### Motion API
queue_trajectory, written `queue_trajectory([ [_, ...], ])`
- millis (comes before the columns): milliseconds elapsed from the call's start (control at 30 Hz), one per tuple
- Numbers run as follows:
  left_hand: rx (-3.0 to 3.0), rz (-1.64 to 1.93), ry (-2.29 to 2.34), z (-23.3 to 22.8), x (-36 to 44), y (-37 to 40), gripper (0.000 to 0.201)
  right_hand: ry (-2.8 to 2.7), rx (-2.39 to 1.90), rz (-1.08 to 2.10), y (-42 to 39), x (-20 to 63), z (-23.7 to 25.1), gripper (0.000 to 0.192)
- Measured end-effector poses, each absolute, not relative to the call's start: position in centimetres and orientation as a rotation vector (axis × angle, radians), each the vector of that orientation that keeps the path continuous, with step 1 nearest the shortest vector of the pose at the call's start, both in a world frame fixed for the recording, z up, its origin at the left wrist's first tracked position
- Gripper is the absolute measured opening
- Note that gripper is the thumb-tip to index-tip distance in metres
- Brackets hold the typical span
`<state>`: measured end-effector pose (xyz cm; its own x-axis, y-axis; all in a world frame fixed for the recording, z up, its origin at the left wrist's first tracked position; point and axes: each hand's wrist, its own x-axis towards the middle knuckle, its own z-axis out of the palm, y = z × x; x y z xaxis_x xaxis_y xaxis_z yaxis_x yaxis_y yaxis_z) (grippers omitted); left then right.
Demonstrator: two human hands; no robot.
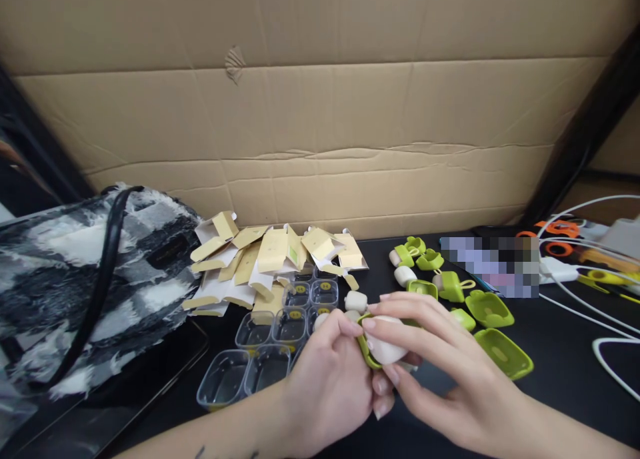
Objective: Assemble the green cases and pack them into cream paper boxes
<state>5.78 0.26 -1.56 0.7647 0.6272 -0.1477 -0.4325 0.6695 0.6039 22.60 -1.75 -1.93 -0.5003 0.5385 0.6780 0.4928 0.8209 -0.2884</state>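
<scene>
Beyond the hands, green silicone covers (489, 308) and a white case (355, 301) lay unassembled on the black table (550, 326), while the left hand (327, 386) and right hand (450, 372) pinched one half-covered white case (387, 346) between them.

I see glossy clear plastic trays (253, 352) and smooth green plastic cases (490, 309). The bag (55, 292) looks fuzzy cloth; the backboard (320, 112) is matt, creased cardboard.
</scene>
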Motion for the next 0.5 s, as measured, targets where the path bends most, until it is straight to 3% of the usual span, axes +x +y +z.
queue_trajectory([
  [500,0.594,0.467,0.388,-1.5,5.9,-0.8,0.020,-2.178,-0.685,-0.020,-2.7,22.3,-1.6,0.036],
])
